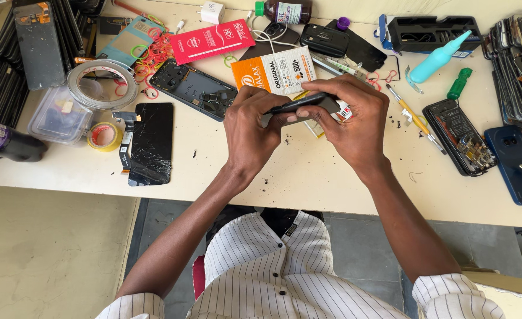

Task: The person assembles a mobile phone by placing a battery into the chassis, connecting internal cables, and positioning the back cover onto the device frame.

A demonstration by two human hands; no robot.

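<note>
Seen at the centre of the frame: a dark phone, gripped edge-on above the pale worktable by both hands. Left hand curled shut around the phone's left end, fingers folded over the near edge. Right hand closed on the right end, thumb pressed along the upper edge, fingers wrapped beneath. Directly behind the hands, partly hidden by them, an orange-and-white packet and a yellow strip. To the left of the hands, a cracked black screen panel lying flat, an open phone frame above it, a yellow tape roll and a clear tape roll on a plastic tub. Upper centre, a red packet beside loose rubber bands. To the right, a teal squeeze bottle, a green-handled screwdriver, a brush with a yellow handle, an opened phone body and a blue phone at the right edge. Stacks of dark screens along both sides of the frame. Nothing between the hands and the phone.
</note>
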